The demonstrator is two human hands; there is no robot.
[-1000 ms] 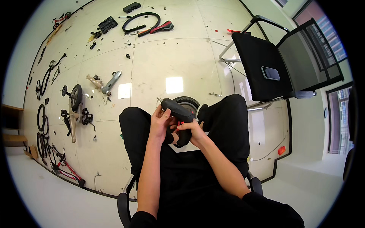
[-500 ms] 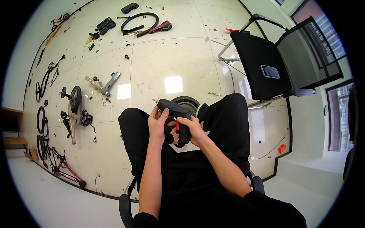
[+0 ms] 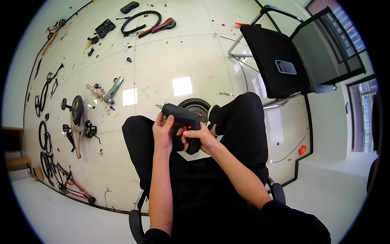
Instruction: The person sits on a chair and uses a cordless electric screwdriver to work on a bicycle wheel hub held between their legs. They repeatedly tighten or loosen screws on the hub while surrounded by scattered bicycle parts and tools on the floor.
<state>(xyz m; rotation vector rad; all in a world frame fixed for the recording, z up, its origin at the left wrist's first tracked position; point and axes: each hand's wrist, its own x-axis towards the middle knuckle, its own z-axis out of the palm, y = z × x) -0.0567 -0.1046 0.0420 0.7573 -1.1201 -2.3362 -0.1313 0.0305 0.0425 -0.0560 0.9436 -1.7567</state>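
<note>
Above my lap I hold a black cordless screwdriver (image 3: pixel 182 115) with red details, its metal bit (image 3: pixel 159 105) pointing left and slightly away from me. My right hand (image 3: pixel 203 137) is wrapped round its grip, the thumb lying across the side near the red part. Near the bit end, my left hand (image 3: pixel 163 132) supports the tool's front with thumb and fingers. Beyond the tool, a small black-tyred wheel (image 3: pixel 196 103) shows between my legs, partly hidden by the tool and my shoe.
Bicycle frame parts (image 3: pixel 113 90) and a frame with a wheel and pedals (image 3: pixel 77 134) lie on the left floor. A tyre (image 3: pixel 159 19), a saddle (image 3: pixel 165 26) and a tool case (image 3: pixel 105 27) lie farther off. At right stands a black chair (image 3: pixel 270 53) bearing a phone (image 3: pixel 286 67).
The screwdriver and both hands have shifted slightly left. My right thumb has moved lower on the grip, uncovering a red spot on the tool. The whole view has also shifted a little.
</note>
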